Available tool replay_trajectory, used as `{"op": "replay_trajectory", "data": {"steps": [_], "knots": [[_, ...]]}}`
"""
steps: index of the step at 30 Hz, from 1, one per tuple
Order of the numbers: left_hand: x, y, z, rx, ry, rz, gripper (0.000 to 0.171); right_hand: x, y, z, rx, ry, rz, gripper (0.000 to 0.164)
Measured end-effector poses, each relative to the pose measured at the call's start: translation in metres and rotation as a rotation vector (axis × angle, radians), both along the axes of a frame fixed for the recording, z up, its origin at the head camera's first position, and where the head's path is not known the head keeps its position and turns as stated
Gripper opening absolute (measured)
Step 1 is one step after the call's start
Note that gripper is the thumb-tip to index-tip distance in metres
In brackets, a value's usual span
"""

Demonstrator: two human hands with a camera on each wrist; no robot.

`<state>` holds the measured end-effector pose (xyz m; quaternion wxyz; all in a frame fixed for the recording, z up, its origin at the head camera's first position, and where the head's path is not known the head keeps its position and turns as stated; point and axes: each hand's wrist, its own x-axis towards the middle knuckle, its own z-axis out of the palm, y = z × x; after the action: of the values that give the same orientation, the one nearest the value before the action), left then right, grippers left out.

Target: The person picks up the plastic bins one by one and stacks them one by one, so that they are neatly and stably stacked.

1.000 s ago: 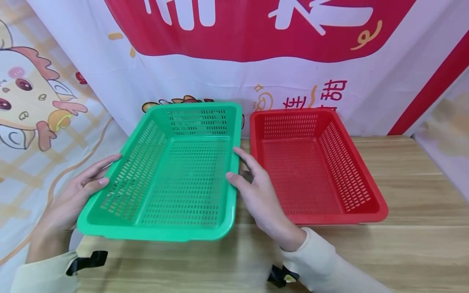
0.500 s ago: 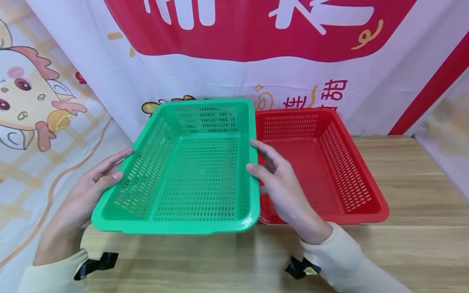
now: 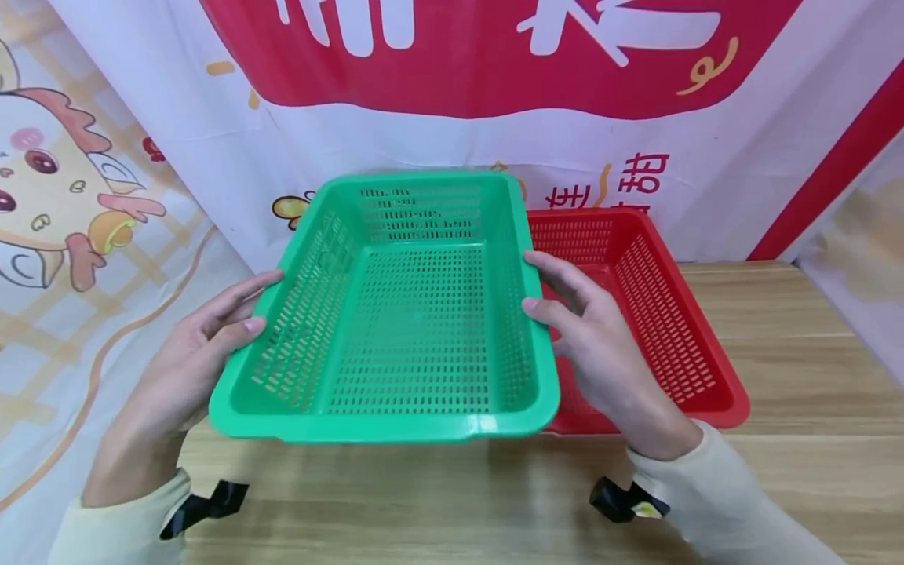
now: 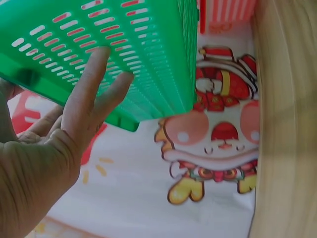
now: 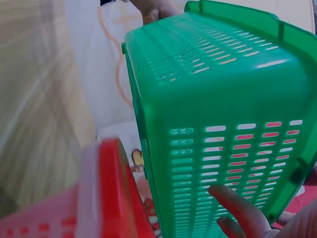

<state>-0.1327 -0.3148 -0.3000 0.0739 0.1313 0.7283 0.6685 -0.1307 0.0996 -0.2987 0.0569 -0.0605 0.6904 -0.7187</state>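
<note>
A green plastic basket (image 3: 381,428) with slotted walls is held up off the table, its open top facing the head view. My left hand (image 3: 187,357) grips its left rim, thumb on top. In the left wrist view, two fingers (image 4: 91,79) lie against the slotted outer wall. The opposite rim is gripped by my right hand (image 3: 600,337); its fingers (image 5: 240,206) touch the outside wall in the right wrist view. Behind the right hand, a red plastic basket (image 3: 695,314) sits on the table, its left part hidden by the green one. Nothing is seen inside either basket.
The wooden table (image 3: 798,353) runs under and around the baskets. A printed red and white cloth (image 3: 424,133) hangs at the back edge, and a patterned cloth (image 3: 63,337) hangs on the left.
Both hands have carried the green basket rightward and upward. It now overlaps the red basket's left side in the head view. The red basket has stayed in place.
</note>
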Motion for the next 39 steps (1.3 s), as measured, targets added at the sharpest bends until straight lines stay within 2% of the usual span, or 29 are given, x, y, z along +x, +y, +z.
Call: {"op": "replay_trajectory", "data": {"steps": [8, 10, 13, 17, 25, 29, 39], "knots": [[0.003, 0.037, 0.006, 0.012, -0.002, 0.02, 0.053, -0.005, 0.031, 0.004, -0.002, -0.023, -0.028, 0.069], [0.005, 0.048, 0.007, -0.009, -0.004, 0.03, 0.054, -0.006, 0.04, 0.004, -0.003, -0.028, -0.026, 0.069], [0.007, 0.063, 0.011, -0.092, 0.003, 0.069, 0.054, -0.009, 0.055, 0.002, -0.006, -0.017, -0.018, 0.068], [0.008, 0.083, 0.014, -0.122, -0.009, 0.081, 0.055, -0.013, 0.077, -0.002, -0.017, 0.022, -0.006, 0.063], [0.001, 0.118, 0.009, -0.064, -0.042, 0.052, 0.056, -0.023, 0.122, -0.01, -0.056, 0.015, -0.006, 0.06], [-0.004, 0.136, 0.005, -0.047, -0.059, 0.044, 0.057, -0.026, 0.144, -0.013, -0.093, 0.047, 0.028, 0.057], [-0.008, 0.172, -0.001, -0.015, -0.056, 0.014, 0.058, -0.026, 0.179, -0.02, -0.011, 0.044, -0.036, 0.057]]}}
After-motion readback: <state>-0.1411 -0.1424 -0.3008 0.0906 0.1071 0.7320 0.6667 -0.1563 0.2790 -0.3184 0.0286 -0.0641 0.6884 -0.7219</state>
